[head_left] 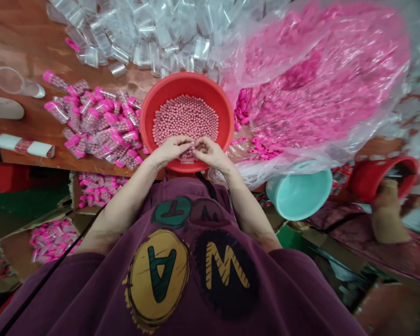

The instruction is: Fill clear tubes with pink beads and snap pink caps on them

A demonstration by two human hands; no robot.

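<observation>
Over the near rim of a red basin [147,100], both hands meet at a small clear plastic container [187,161] with pink beads in it. My left hand [175,148] grips it from the left, fingers closed. My right hand [212,153] is curled at the container's right side, thumb and fingertips pinched against it; whether a loose bead sits between them is too small to tell. Round pink beads [185,116] lie heaped inside the basin, just beyond my fingers.
Left of the basin lie filled containers with pink caps [98,116]. Empty clear containers [154,51] are piled behind. A big plastic bag of pink parts [322,93] spreads rightward. A turquoise bucket [303,193] stands near the right edge, with another person's arm [388,214] beyond.
</observation>
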